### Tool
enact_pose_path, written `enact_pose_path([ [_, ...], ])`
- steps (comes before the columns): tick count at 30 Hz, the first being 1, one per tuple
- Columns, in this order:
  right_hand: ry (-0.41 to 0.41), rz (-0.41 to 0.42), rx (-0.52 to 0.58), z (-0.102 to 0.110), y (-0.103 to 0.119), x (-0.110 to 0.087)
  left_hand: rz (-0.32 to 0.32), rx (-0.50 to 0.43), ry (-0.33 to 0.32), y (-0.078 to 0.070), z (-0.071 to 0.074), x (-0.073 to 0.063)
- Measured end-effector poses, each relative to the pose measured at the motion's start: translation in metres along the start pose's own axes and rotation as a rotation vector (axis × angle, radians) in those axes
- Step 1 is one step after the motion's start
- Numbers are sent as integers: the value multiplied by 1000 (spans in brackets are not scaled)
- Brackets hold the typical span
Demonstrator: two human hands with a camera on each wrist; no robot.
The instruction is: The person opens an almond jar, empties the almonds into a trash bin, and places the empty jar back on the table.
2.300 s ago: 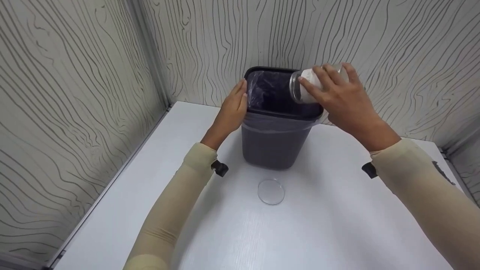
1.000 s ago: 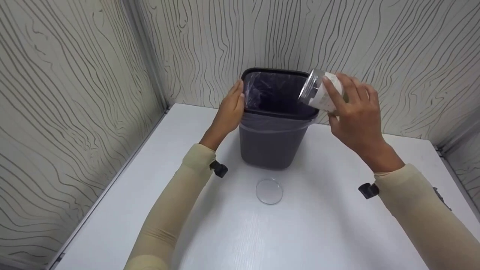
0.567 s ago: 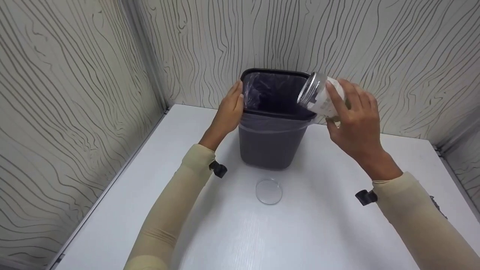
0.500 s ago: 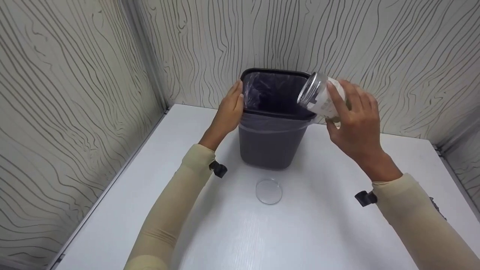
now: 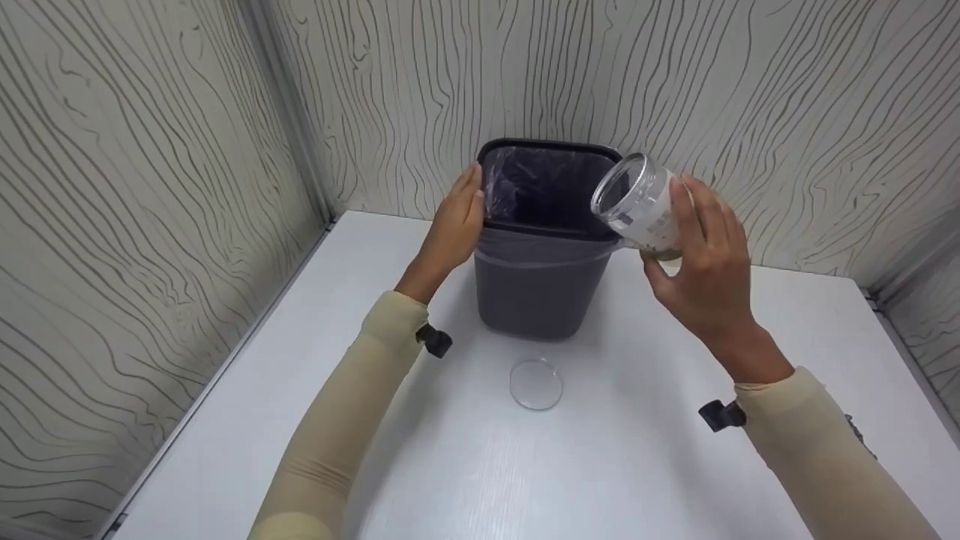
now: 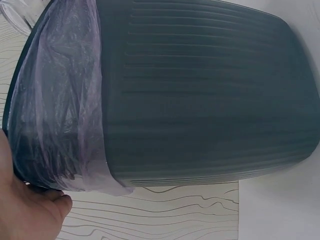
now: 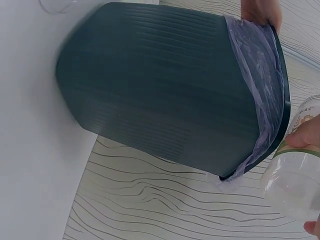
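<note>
My right hand [image 5: 709,262] grips a clear jar [image 5: 634,206] with a white printed label around its side. Tilted at the bin's right rim, the jar has its uncovered mouth facing left and up toward me. In the right wrist view its see-through base [image 7: 292,185] shows below a green band. A dark waste bin [image 5: 536,292], lined with a thin see-through bag [image 6: 65,95], stands upright on the white table. My left hand [image 5: 454,229] rests against the bin's left rim, its fingers fairly straight.
A clear round disc [image 5: 536,384], like a lid, lies on the table [image 5: 480,465] in front of the bin. Wood-patterned panels [image 5: 420,90] rise behind the table and along its left side. Black clips [image 5: 435,341] sit at both cuffs.
My right hand has drawn the jar from over the bin to its right rim. It has turned the mouth up from facing down into the bin. My left hand stays at the rim.
</note>
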State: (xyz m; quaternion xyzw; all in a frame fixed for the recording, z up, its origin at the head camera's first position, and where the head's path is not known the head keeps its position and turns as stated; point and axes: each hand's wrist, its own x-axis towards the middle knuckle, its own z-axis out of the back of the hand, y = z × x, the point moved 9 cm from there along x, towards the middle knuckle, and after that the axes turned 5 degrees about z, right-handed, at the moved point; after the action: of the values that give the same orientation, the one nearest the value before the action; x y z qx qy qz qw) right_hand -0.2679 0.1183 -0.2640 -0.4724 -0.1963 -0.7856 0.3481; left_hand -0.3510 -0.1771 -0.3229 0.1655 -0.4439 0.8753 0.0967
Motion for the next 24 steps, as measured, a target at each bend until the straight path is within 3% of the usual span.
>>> enact_pose_path([
  [10, -48, -62, 86, 7, 0, -10, -2, 4, -3, -1, 3, -2],
  [24, -53, -173, 182, 10, -4, -39, 9, 15, 4, -1, 1, -2],
])
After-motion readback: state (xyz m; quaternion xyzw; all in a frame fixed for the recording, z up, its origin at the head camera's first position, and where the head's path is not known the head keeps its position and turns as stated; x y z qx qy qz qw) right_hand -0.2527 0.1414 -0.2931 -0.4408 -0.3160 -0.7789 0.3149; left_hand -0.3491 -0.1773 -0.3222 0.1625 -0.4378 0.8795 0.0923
